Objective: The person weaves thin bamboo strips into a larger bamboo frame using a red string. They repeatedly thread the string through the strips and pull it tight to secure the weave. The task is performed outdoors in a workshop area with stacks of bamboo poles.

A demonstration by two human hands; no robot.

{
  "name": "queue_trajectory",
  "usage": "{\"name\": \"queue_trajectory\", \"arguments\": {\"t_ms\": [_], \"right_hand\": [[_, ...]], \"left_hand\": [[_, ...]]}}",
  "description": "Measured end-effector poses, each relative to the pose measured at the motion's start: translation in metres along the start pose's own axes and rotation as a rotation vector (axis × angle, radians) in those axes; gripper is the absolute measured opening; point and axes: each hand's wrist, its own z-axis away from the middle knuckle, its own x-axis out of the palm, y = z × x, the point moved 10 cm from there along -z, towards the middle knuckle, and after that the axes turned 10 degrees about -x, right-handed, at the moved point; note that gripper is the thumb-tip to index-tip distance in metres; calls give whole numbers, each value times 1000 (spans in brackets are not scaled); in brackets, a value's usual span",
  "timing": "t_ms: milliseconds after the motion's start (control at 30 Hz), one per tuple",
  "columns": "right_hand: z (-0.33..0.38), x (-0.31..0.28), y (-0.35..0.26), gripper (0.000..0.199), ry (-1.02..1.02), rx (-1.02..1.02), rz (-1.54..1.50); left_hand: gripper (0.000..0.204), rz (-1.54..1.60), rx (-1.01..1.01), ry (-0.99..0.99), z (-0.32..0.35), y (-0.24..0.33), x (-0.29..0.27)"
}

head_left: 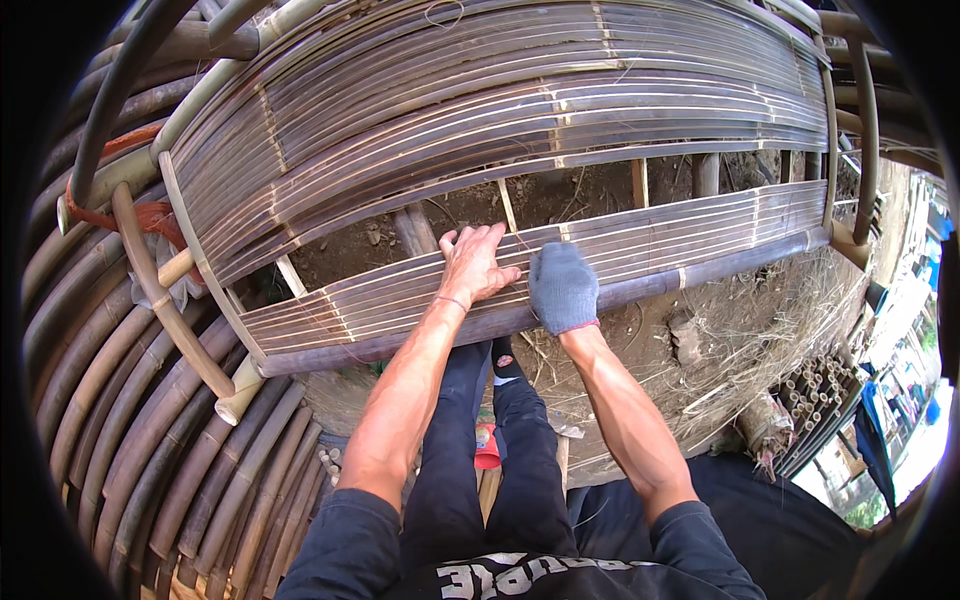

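My bare left hand rests on a near strip of dark split-bamboo slats, its fingers apart and bent over the far edge, the thumb stretched out. To its right, my right hand, in a grey knitted glove, is closed in a fist against the same slats. Whatever that fist holds, if anything, is hidden. A thin reddish strand shows between the two hands. Along the near side of the slats runs a thick dark bamboo pole. Beyond a gap lies a wider panel of slats, crossed by pale joints.
Stacked bamboo poles fill the left side, with orange cord near an upright frame. Bundled cut poles lie at right. Dry straw and soil cover the ground. A red container stands between my legs; black sheeting lies lower right.
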Motion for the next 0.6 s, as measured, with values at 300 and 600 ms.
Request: {"name": "queue_trajectory", "arguments": {"t_ms": [300, 600], "right_hand": [[10, -41, -15, 49, -676, 282, -825], [-60, -87, -35, 35, -17, 20, -1693]], "left_hand": [[70, -6, -38, -16, -2, -2, -1], [65, -16, -54, 11, 1, 2, -7]]}}
